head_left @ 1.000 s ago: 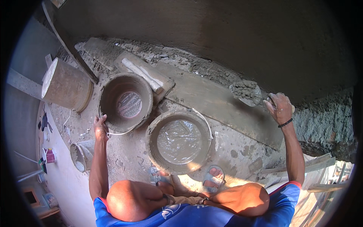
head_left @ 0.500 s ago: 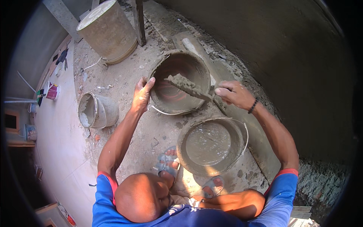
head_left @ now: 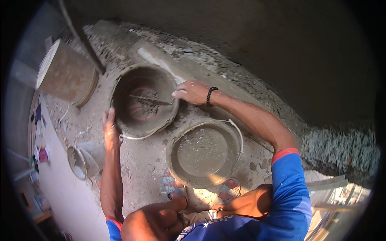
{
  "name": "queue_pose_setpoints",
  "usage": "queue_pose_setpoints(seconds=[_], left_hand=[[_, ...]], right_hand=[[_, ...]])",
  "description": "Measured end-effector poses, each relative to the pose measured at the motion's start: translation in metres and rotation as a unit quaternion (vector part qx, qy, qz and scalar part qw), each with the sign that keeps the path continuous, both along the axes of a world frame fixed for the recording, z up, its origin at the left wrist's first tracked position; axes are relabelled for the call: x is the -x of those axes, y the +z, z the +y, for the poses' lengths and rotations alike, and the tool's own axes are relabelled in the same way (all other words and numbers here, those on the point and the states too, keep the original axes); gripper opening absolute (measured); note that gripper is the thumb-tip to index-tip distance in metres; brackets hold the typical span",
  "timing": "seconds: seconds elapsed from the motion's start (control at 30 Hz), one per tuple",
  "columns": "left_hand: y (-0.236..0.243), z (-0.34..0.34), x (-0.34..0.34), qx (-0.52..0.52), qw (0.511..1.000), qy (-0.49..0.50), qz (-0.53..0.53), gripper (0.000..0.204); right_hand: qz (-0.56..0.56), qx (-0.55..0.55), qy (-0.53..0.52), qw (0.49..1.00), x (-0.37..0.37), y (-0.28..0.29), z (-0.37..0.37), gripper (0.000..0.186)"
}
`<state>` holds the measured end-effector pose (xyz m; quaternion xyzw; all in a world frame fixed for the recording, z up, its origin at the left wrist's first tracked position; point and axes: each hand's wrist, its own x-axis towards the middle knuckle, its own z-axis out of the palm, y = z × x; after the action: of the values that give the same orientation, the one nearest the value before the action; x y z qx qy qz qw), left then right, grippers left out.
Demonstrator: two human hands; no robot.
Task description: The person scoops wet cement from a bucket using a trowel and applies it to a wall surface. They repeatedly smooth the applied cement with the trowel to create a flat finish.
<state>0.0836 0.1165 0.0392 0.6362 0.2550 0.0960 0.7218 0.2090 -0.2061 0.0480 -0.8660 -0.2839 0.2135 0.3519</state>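
Note:
My left hand (head_left: 110,127) is at the left side of a mortar-caked bucket (head_left: 166,114), its fingers against the rim and the thumb side partly hidden. My right hand (head_left: 194,92) is closed at the bucket's right rim around the handle of a trowel, most of the handle hidden in the fist. The trowel blade (head_left: 155,99) reaches into the bucket, turned on edge. Crumbly grey mortar (head_left: 148,108) lies on the bucket's reddish-streaked bottom beneath the blade. Nearer to me stands a second bucket (head_left: 173,154), holding wet, smooth grey mortar (head_left: 203,150).
A large upturned bucket (head_left: 68,74) stands at the far left by a wooden post (head_left: 82,38). A small pail (head_left: 86,158) lies tilted beyond my left forearm. Planks (head_left: 185,66) run along the plastered wall (head_left: 261,48). My sandalled feet (head_left: 175,186) are beside the second bucket.
The trowel, which carried a heap of mortar above the bucket, has tipped and lowered; mortar now lies on the bottom. My view has shifted, moving the buckets leftward in the picture.

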Motion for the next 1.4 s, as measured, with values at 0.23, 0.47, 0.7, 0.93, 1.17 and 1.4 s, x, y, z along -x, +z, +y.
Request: queue_pose_setpoints(seconds=[0.23, 0.47, 0.7, 0.93, 1.17, 1.4], left_hand=[[-0.002, 0.007, 0.001, 0.038, 0.998, -0.03, -0.042, 0.035], [-0.012, 0.02, 0.003, 0.012, 0.999, -0.018, -0.023, 0.051], [-0.019, 0.042, 0.0, 0.045, 0.996, -0.075, -0.008, 0.052], [-0.009, 0.02, 0.002, 0.029, 0.997, -0.066, -0.009, 0.04], [-0.009, 0.021, 0.004, 0.008, 0.998, -0.056, -0.011, 0.046], [-0.004, 0.017, 0.005, 0.024, 0.999, -0.048, 0.004, 0.049]], right_hand=[[0.016, 0.046, -0.155, 0.987, 0.067, 0.036, -0.172, 0.044], [-0.04, 0.216, -0.394, 0.892, 0.189, -0.007, -0.374, 0.042], [0.097, 0.211, -0.302, 0.925, 0.146, 0.005, -0.435, 0.037], [0.224, 0.287, -0.277, 0.889, 0.062, 0.017, -0.391, 0.036], [0.148, 0.29, -0.26, 0.909, 0.046, -0.018, -0.429, 0.036], [-0.008, 0.298, -0.236, 0.925, 0.057, -0.054, -0.44, 0.044]])
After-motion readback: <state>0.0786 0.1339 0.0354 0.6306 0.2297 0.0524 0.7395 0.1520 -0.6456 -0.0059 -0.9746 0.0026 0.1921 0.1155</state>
